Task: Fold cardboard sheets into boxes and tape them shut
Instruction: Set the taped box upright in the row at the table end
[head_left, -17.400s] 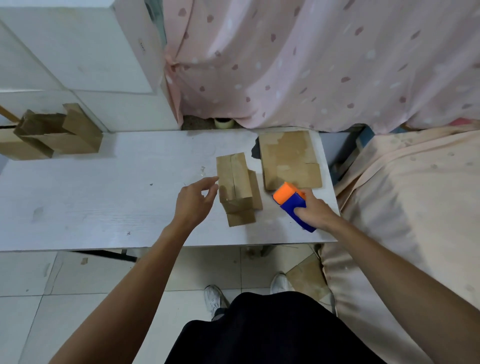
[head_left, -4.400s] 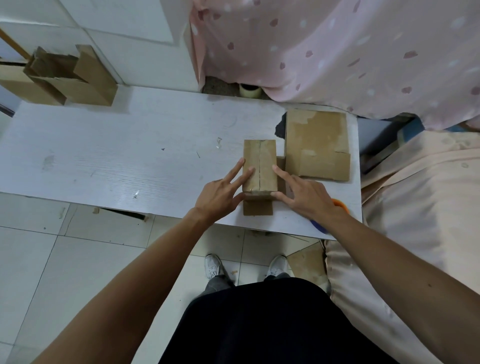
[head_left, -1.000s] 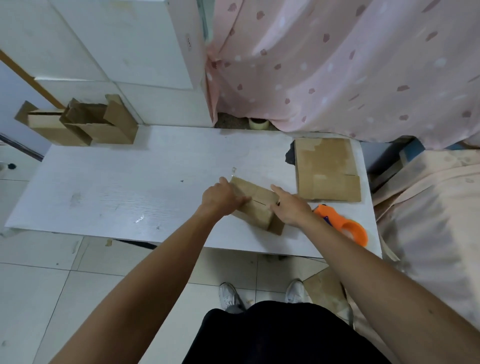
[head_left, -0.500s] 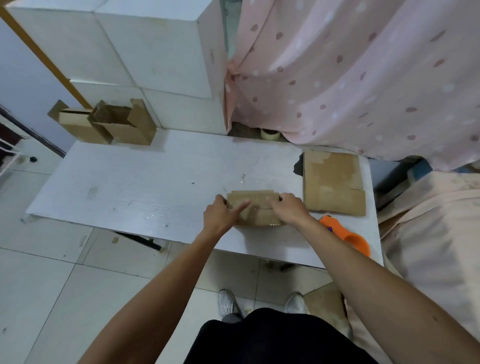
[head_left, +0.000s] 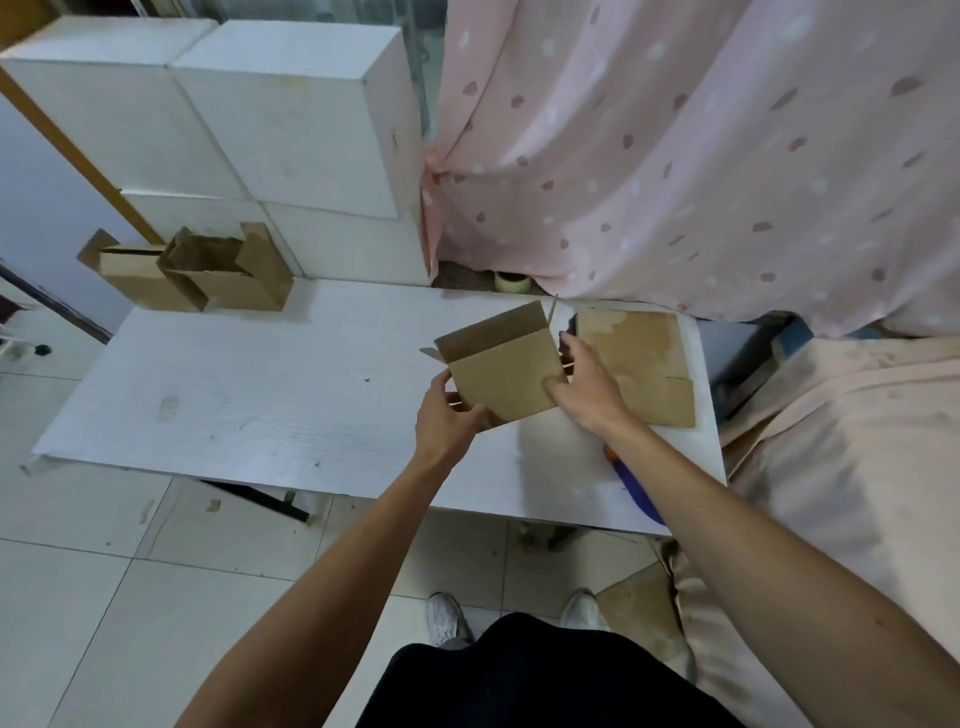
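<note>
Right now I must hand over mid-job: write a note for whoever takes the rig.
Left hand and right hand each grip a side of the small box, held tilted over the table, top flaps open.
Flat sheets lie right of it; the tape dispenser lies hidden under the right forearm.
Two open boxes stand far left.
Done: box shaped. Left: close and tape its top; underside hidden.

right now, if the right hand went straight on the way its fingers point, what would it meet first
The right hand grips the cardboard box at its right end. Past its fingers, likely the dark thing by the flat cardboard sheets, then the pink curtain; depth is unclear.
</note>
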